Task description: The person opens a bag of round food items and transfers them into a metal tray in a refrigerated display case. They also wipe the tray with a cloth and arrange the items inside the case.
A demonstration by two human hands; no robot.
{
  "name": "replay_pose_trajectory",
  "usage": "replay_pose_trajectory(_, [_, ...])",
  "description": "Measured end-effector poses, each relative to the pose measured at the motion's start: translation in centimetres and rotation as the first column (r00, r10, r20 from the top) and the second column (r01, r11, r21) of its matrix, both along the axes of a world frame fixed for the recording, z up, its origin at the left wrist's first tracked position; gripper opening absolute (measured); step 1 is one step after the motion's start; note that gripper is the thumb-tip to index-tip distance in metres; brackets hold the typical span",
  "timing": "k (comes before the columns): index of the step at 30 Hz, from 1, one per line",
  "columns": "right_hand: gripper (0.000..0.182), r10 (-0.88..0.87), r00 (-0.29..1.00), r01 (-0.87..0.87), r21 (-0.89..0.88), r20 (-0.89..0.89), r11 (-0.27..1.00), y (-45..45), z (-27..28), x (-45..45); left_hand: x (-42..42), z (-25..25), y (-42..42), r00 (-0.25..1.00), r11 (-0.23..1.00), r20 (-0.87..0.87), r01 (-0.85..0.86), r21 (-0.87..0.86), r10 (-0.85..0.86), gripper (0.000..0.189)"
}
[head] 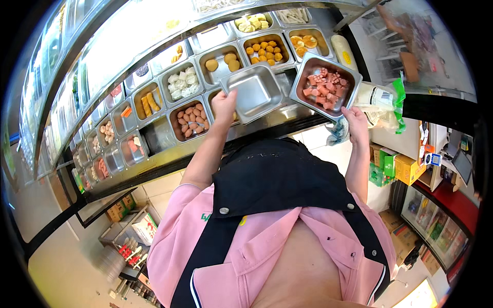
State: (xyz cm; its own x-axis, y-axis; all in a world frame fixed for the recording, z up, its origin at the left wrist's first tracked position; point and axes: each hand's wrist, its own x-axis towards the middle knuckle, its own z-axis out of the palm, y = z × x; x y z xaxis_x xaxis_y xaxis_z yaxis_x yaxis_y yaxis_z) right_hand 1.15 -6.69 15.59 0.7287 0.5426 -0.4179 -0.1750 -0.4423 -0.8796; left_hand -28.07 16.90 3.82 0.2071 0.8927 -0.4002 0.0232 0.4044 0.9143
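My left hand (225, 106) grips the left rim of an empty stainless steel pan (253, 92), thumb on top, above the counter's front rows. My right hand (355, 120) holds the lower right corner of a deeper steel pan (298, 86) with pink cut sausage pieces (326, 87) in it. That pan is tilted a little and partly covers the counter's right end. Beneath the empty pan, a pan with little of its contents showing is mostly hidden. Near it sit pans of brown oval balls (192, 120), round tan balls (232, 61) and orange balls (265, 52).
Rows of steel food pans fill the display counter, including white dumpling-like pieces (183, 84) and yellow rolls (151, 104). A curved glass guard's metal rail (127, 59) crosses above them. Plastic food bags (379, 102) lie beyond my right hand. Boxes (408, 169) stand at the right.
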Motion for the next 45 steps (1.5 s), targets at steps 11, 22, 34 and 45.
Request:
replay_pose_trajectory(11, [0.010, 0.111, 0.994, -0.112, 0.075, 0.025, 0.991, 1.7, -2.2, -1.2, 8.2, 1.4, -1.5, 0.746, 0.896, -0.601, 0.431, 0.105, -0.288, 0.038])
replay_pose_trajectory(22, [0.015, 0.407, 0.403, -0.379, -0.255, 0.820, 0.889, 5.2, -5.1, -4.3, 5.0, -1.8, -1.7, 0.751, 0.868, -0.603, 0.460, 0.184, -0.270, 0.038])
replay_pose_trajectory(34, [0.015, 0.344, 0.178, -0.371, -0.261, 0.922, 0.891, 5.9, -5.4, -3.9, 3.7, -2.3, -2.5, 0.759, 0.846, -0.612, 0.462, 0.264, -0.223, 0.030])
replay_pose_trajectory(45, [0.010, 0.030, 0.996, -0.007, 0.262, -0.084, 0.965, 2.5, -6.4, -1.8, 4.2, 1.8, -1.9, 0.920, 0.923, -0.147, 0.376, 0.082, -0.362, 0.028])
